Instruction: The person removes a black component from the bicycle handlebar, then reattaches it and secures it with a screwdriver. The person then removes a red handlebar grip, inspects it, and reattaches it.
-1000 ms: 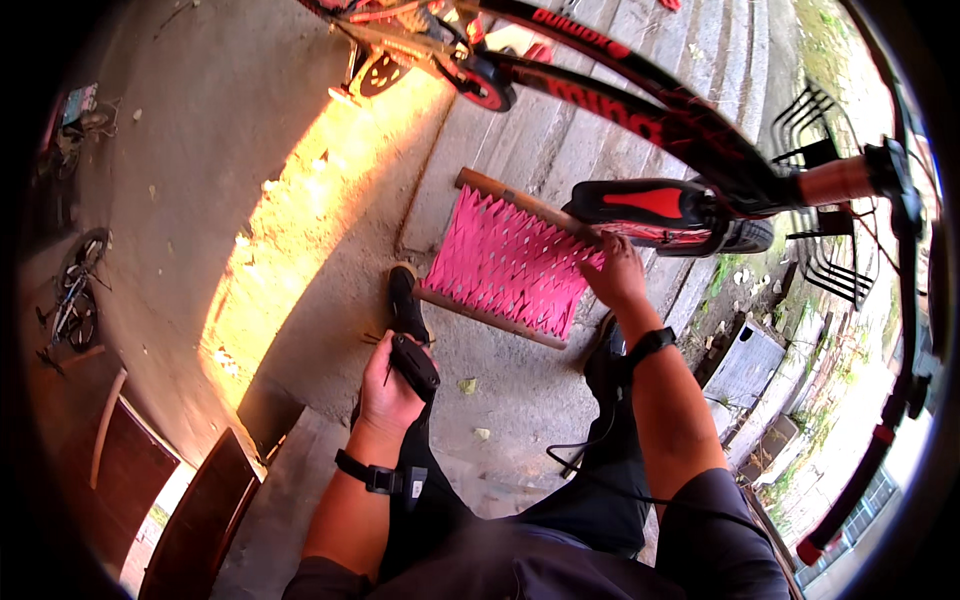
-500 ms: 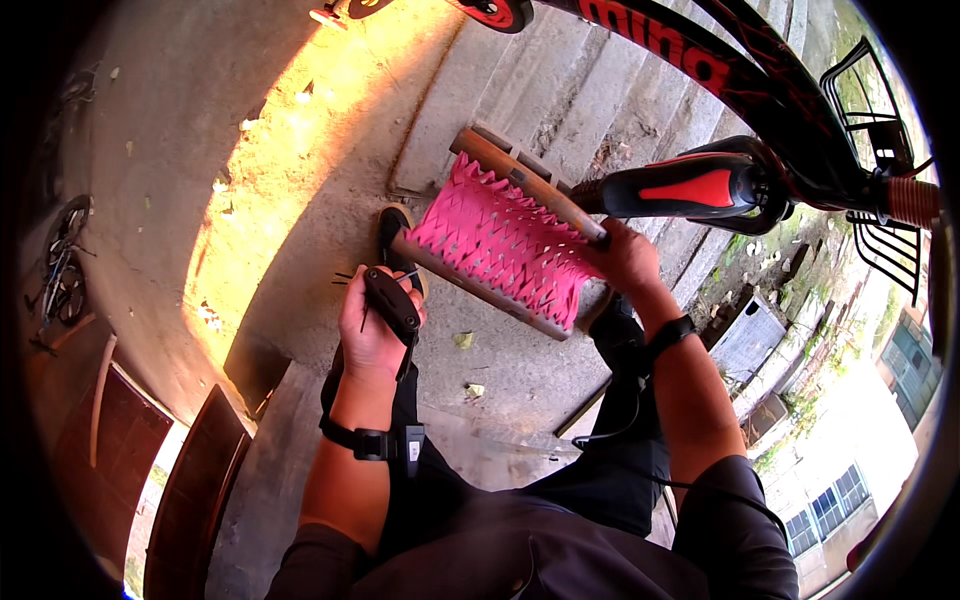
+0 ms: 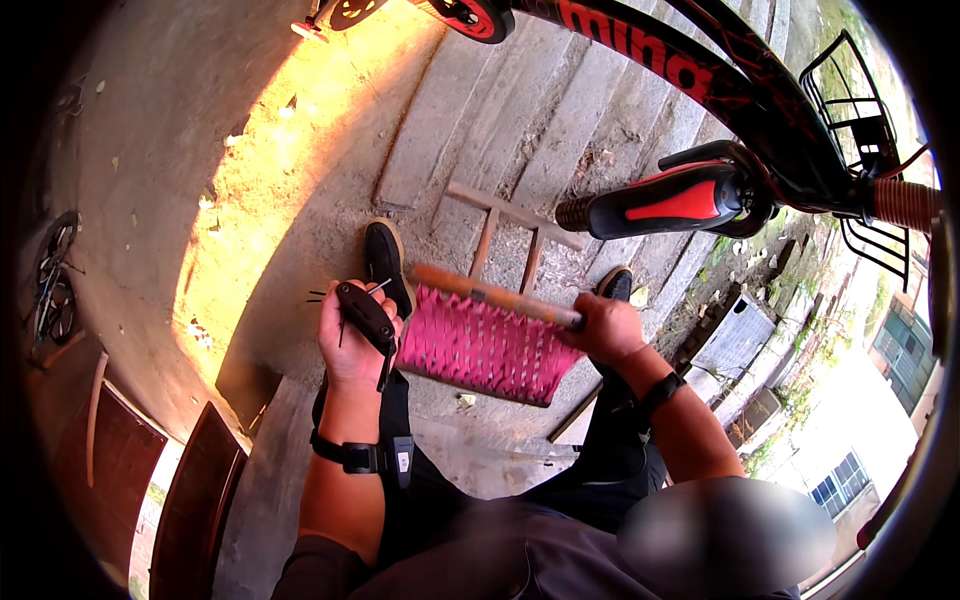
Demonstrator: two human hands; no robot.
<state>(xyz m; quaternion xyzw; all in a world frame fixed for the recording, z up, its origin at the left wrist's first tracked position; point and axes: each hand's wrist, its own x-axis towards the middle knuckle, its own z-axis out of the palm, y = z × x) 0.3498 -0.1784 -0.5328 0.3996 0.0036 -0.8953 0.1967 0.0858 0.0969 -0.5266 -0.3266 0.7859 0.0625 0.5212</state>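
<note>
My left hand is closed around a black folding multi-tool with thin metal bits sticking out. My right hand grips the near end of a wooden bar on a small stool, whose pink woven-cord seat is tipped, hanging below the bar. The stool's wooden legs rise behind it between my black shoes. Above, a black-and-red bicycle stands with its padded part just beyond the stool.
Concrete steps run behind the stool. A sunlit strip crosses the ground at left, with another bicycle and brown wooden panels at the edge. A grey slab, weeds and a building wall are at right.
My right hand has lowered and tilted the stool toward me, bringing its leg frame into view. My left hand, still holding the tool, has shifted slightly left. The view has shifted on the bicycle.
</note>
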